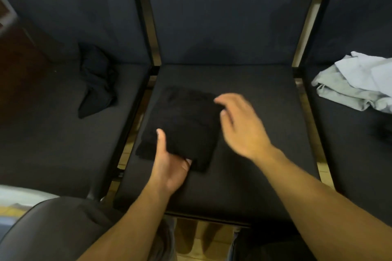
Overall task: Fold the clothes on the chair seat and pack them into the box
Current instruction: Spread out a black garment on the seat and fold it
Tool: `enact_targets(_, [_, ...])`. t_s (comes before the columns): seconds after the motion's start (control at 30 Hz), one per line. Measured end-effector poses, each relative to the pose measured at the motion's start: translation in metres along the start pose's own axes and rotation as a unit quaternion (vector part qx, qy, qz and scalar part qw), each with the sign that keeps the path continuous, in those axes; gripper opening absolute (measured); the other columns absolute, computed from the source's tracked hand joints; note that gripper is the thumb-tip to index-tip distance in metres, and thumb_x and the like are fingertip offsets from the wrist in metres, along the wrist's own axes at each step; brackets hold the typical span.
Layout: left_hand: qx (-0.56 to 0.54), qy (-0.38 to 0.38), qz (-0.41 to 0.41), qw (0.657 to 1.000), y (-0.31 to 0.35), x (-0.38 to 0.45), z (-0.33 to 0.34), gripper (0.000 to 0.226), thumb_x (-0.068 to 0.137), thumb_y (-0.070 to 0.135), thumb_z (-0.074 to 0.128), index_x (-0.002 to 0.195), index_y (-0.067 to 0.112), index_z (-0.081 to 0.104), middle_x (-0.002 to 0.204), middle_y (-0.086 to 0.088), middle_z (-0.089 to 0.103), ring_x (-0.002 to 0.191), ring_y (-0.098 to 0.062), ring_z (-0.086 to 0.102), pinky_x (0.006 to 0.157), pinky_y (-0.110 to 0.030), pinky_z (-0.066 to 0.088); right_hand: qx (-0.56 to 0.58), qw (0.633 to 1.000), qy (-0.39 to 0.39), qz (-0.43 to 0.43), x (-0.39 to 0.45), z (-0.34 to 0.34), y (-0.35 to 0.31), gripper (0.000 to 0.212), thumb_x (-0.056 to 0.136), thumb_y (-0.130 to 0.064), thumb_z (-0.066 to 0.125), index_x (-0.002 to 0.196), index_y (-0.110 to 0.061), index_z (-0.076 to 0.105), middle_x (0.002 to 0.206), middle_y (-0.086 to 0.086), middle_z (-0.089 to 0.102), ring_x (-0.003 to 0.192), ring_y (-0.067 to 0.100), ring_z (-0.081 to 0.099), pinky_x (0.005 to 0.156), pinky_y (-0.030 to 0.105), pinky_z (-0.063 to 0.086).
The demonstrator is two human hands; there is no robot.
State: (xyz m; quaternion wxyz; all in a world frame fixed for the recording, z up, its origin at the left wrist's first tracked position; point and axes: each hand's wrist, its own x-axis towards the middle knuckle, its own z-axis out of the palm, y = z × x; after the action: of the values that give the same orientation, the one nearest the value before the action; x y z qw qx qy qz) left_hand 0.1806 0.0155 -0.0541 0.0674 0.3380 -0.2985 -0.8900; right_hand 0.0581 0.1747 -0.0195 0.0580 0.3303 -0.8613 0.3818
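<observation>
Garment: a folded black garment (182, 127) lies left of centre on the middle chair seat (254, 95).
Left hand (169, 161): pinching its near edge.
Right hand (239, 125): spread open above its right edge.

3 dark chairs stand side by side. On the middle seat (244, 82) lies a folded black garment (182, 125). The left hand (169, 165) grips its near edge — thumb on top, fingers tucked under. The right hand (241, 125) is open and blurred, at the garment's right edge; contact can't be told. A crumpled dark cloth (96, 82) lies on the left seat (53, 133), and a pale grey heap (358, 82) on the right seat (350, 144).
</observation>
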Motion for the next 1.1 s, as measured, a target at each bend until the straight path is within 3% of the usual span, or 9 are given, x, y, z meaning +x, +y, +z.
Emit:
enact_targets(0.07, [0.003, 0.007, -0.021, 1.0, 0.0, 0.002, -0.005, 0.059, 0.099, 0.049, 0.054, 0.149, 0.017, 0.052, 0.144, -0.011, 0.061, 0.132, -0.028, 0.059, 0.096, -0.039, 0.057, -0.04, 0.986, -0.145, -0.074, -0.009, 0.025, -0.011, 0.046, 0.099, -0.019, 0.04, 0.144, -0.017, 0.052, 0.153, 0.002, 0.045, 0.145, 0.02, 0.035, 0.122, 0.03, 0.023])
enact_targets(0.17, [-0.005, 0.022, -0.044, 0.999, 0.005, 0.004, -0.012, 0.052, 0.106, 0.044, 0.044, 0.15, 0.016, 0.049, 0.143, -0.012, 0.061, 0.131, -0.029, 0.06, 0.086, -0.038, 0.061, -0.076, 0.955, -0.285, -0.037, -0.016, 0.044, -0.021, 0.052, 0.106, -0.033, 0.034, 0.158, -0.03, 0.027, 0.165, -0.007, 0.023, 0.151, 0.014, 0.02, 0.123, 0.035, 0.022])
enact_targets(0.4, [0.13, 0.026, -0.037, 0.99, 0.023, -0.02, -0.024, 0.046, 0.1, 0.035, 0.065, 0.143, 0.024, 0.056, 0.13, -0.007, 0.071, 0.119, -0.027, 0.069, 0.108, -0.051, 0.048, -0.135, 0.9, -0.404, 0.092, 0.011, 0.019, -0.042, 0.051, 0.097, -0.058, 0.045, 0.144, -0.039, 0.044, 0.124, -0.004, 0.066, 0.11, 0.023, 0.064, 0.094, 0.044, 0.053])
enact_targets(0.6, [0.181, 0.123, 0.008, 0.976, 0.035, -0.028, -0.025, 0.016, 0.107, 0.024, 0.053, 0.114, 0.025, 0.067, 0.12, -0.003, 0.073, 0.112, -0.024, 0.068, 0.105, -0.049, 0.05, -0.143, 0.947, -0.255, 0.129, 0.01, 0.02, -0.034, 0.015, 0.097, -0.044, 0.053, 0.106, -0.036, 0.062, 0.1, -0.012, 0.068, 0.094, 0.018, 0.066, 0.082, 0.038, 0.055])
enact_targets(0.67, [0.217, 0.139, 0.026, 0.966, 0.035, -0.028, -0.031, 0.016, 0.107, 0.022, 0.051, 0.116, 0.029, 0.063, 0.122, 0.0, 0.069, 0.115, -0.023, 0.065, 0.105, -0.05, 0.05, -0.141, 0.959, -0.205, 0.138, 0.01, 0.027, -0.03, 0.027, 0.095, -0.05, 0.057, 0.117, -0.035, 0.057, 0.111, -0.011, 0.059, 0.107, 0.017, 0.058, 0.083, 0.036, 0.053])
enact_targets(0.83, [0.284, 0.147, 0.031, 0.947, 0.044, -0.036, -0.039, 0.041, 0.105, 0.015, 0.046, 0.134, 0.043, 0.051, 0.13, 0.003, 0.063, 0.12, -0.025, 0.061, 0.101, -0.056, 0.052, -0.176, 0.928, -0.256, 0.206, 0.0, 0.042, -0.019, 0.073, 0.086, -0.074, 0.053, 0.143, -0.032, 0.037, 0.137, 0.0, 0.037, 0.127, 0.027, 0.039, 0.097, 0.04, 0.044])
enact_targets(0.93, [0.299, 0.17, 0.016, 0.939, 0.048, -0.038, -0.042, 0.042, 0.102, 0.006, 0.049, 0.135, 0.032, 0.05, 0.123, -0.002, 0.064, 0.112, -0.026, 0.064, 0.098, -0.055, 0.055, -0.196, 0.926, -0.231, 0.223, -0.002, 0.048, -0.019, 0.093, 0.082, -0.079, 0.053, 0.153, -0.026, 0.024, 0.143, 0.006, 0.032, 0.129, 0.03, 0.037, 0.101, 0.043, 0.041])
enact_targets(1.0, [0.377, 0.208, 0.044, 0.901, 0.052, -0.04, -0.046, 0.042, 0.097, 0.012, 0.063, 0.135, 0.022, 0.049, 0.123, -0.005, 0.063, 0.109, -0.023, 0.064, 0.097, -0.051, 0.055, -0.203, 0.918, -0.234, 0.247, 0.001, 0.05, -0.021, 0.104, 0.079, -0.081, 0.055, 0.156, -0.021, 0.018, 0.147, 0.01, 0.029, 0.132, 0.031, 0.036, 0.103, 0.044, 0.042])
enact_targets(1.1, [0.554, 0.259, 0.091, 0.786, 0.059, -0.045, -0.055, 0.07, 0.085, 0.046, 0.079, 0.138, 0.017, 0.043, 0.133, -0.005, 0.047, 0.122, -0.024, 0.051, 0.104, -0.047, 0.049, -0.179, 0.908, -0.245, 0.29, 0.007, 0.048, -0.026, 0.104, 0.077, -0.075, 0.065, 0.153, -0.016, 0.024, 0.144, 0.012, 0.032, 0.128, 0.034, 0.045, 0.094, 0.044, 0.047])
